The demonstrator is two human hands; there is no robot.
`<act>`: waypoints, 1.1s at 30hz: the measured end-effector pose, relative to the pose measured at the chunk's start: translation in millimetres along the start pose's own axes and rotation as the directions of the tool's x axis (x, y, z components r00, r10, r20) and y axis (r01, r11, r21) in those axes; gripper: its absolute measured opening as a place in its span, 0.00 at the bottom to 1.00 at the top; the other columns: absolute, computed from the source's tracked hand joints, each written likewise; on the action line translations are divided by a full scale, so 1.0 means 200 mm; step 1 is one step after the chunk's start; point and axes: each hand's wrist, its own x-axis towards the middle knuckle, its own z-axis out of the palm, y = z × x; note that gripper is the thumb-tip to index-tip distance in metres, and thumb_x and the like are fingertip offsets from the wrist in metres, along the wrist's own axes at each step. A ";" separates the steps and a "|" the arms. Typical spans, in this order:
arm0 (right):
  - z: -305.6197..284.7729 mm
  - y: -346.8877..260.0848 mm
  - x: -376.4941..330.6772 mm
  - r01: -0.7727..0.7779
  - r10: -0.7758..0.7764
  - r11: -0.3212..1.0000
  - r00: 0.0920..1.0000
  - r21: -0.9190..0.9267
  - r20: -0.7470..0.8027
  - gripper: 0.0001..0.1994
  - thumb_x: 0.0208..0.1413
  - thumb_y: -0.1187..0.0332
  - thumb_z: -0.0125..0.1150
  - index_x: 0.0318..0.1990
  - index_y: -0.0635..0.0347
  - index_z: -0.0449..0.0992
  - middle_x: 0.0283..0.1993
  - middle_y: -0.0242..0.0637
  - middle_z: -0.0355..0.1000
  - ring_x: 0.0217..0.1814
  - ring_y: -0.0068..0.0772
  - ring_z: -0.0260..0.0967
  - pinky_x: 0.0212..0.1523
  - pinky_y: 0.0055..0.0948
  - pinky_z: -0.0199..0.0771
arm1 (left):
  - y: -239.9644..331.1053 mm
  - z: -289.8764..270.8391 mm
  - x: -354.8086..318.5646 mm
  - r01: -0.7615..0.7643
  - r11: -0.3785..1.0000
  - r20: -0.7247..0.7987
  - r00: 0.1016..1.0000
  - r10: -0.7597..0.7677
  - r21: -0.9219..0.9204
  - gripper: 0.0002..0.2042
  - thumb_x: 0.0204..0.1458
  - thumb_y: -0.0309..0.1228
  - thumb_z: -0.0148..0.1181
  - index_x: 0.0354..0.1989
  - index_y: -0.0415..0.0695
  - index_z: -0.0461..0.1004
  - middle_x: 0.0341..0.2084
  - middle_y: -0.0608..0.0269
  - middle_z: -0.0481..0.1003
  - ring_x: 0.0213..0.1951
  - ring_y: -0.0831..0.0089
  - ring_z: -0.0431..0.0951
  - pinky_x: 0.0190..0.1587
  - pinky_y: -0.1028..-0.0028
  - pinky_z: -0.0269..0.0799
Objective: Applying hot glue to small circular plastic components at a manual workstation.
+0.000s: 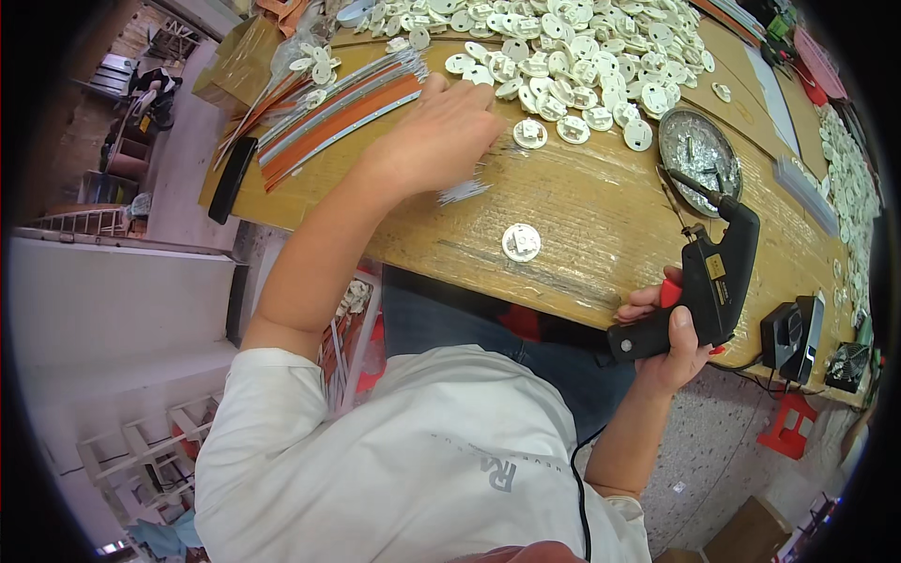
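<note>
Head view: holding a black soldering gun (721, 267) in the right hand (674, 364), with fingers wrapped around its handle and its thin tip by the near edge of a round metal dish (681, 129). Reaching over the wooden worktop (591, 211) with the left hand (449, 129), fingers bent down between orange and grey wires (340, 111) and a big pile of round white discs (587, 61); cannot tell if pinching anything. Showing also one loose white disc (521, 242) flat on the wood, between both hands.

Speckled floor (699, 432), wooden table (601, 235)
A pale partition (122, 300) stands at left; red furniture (793, 413), probably a stool, sits near the table's right end.
</note>
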 end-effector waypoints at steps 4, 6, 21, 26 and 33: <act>-0.02 0.00 0.00 -0.025 0.024 0.999 0.999 0.024 0.041 0.27 0.61 0.65 0.53 0.60 0.81 0.64 0.36 0.59 0.78 0.30 0.42 0.80 0.35 0.34 0.84 | -0.02 0.02 -0.02 -0.025 0.995 -0.090 0.996 0.017 -0.094 0.04 0.57 0.22 0.56 0.33 0.43 0.77 0.35 0.59 0.72 0.47 0.63 0.71 0.54 0.63 0.57; -0.02 0.00 0.00 -0.020 0.018 1.000 0.998 0.021 0.063 0.27 0.61 0.65 0.53 0.60 0.81 0.64 0.36 0.59 0.78 0.30 0.42 0.80 0.35 0.34 0.85 | -0.02 0.01 -0.05 -0.081 0.983 -0.291 0.956 0.031 -0.162 0.02 0.59 0.24 0.56 0.35 0.43 0.75 0.35 0.59 0.72 0.46 0.62 0.72 0.53 0.64 0.57; 0.00 -0.01 0.00 -0.048 0.048 0.998 0.999 -0.035 0.013 0.28 0.59 0.62 0.55 0.59 0.83 0.66 0.35 0.59 0.78 0.29 0.42 0.80 0.35 0.33 0.84 | 0.10 0.13 -0.28 -0.152 0.806 -0.427 0.894 -0.134 -0.572 0.03 0.54 0.20 0.64 0.36 0.37 0.79 0.31 0.53 0.76 0.33 0.56 0.78 0.36 0.65 0.73; 0.01 -0.02 0.00 -0.042 0.042 0.996 0.999 -0.076 0.005 0.29 0.59 0.62 0.54 0.59 0.84 0.66 0.34 0.60 0.78 0.29 0.43 0.79 0.34 0.34 0.84 | 0.22 0.17 -0.37 -0.100 0.709 -0.369 0.899 -0.237 -0.698 0.03 0.52 0.19 0.64 0.34 0.37 0.79 0.32 0.54 0.78 0.33 0.59 0.79 0.36 0.66 0.73; 0.00 -0.02 0.01 -0.027 0.029 0.996 0.999 -0.081 0.028 0.29 0.59 0.62 0.54 0.58 0.86 0.66 0.34 0.62 0.77 0.28 0.44 0.79 0.33 0.34 0.84 | 0.34 0.18 -0.42 -0.116 0.778 -0.421 0.884 -0.202 -0.618 0.04 0.50 0.23 0.66 0.32 0.43 0.76 0.46 0.59 0.81 0.46 0.62 0.78 0.56 0.62 0.63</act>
